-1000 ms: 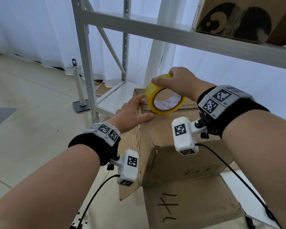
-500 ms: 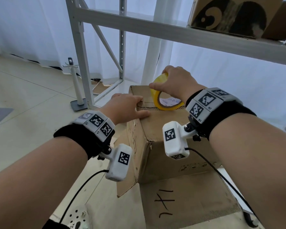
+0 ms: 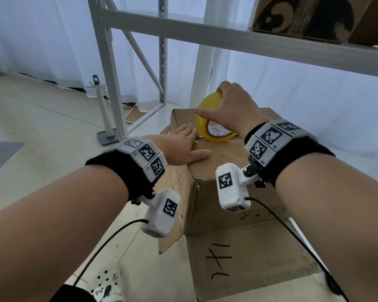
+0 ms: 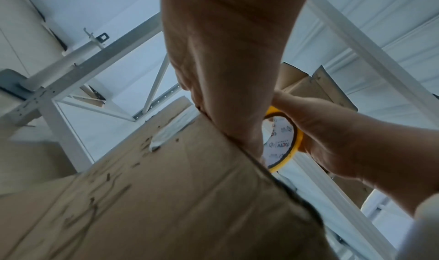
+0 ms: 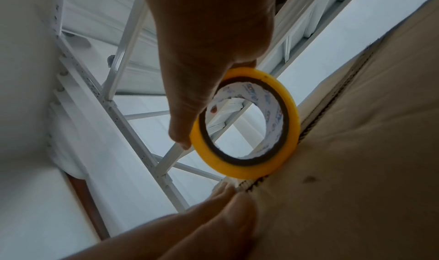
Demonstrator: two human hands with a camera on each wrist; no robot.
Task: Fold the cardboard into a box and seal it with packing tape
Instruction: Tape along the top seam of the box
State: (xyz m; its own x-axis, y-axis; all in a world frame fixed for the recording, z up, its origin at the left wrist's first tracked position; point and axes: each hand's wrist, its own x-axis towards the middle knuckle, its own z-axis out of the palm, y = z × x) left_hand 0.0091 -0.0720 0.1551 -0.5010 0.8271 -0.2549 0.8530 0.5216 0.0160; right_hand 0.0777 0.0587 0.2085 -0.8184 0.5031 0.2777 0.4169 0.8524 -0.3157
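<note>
A brown cardboard box [image 3: 223,184] stands folded with its top flaps down. My right hand [image 3: 229,110] grips a yellow roll of packing tape [image 3: 205,112], which stands on edge on the seam between the top flaps. My left hand [image 3: 181,147] lies flat with straight fingers on the box top at its left edge, just left of the roll. In the right wrist view the tape roll [image 5: 247,125] touches the seam, with the left hand's fingers [image 5: 228,204] beside it. The left wrist view shows the box side [image 4: 166,198] and the roll [image 4: 282,142].
A grey metal shelving rack [image 3: 183,33] rises behind the box, with another printed carton [image 3: 303,16] on its upper shelf. A loose cardboard sheet with black marks [image 3: 249,262] lies under the box. A white post on a grey base [image 3: 106,118] stands left on the tiled floor.
The roll has come down from above the box onto the seam of the top flaps. My left hand has slid further onto the box top and flattened.
</note>
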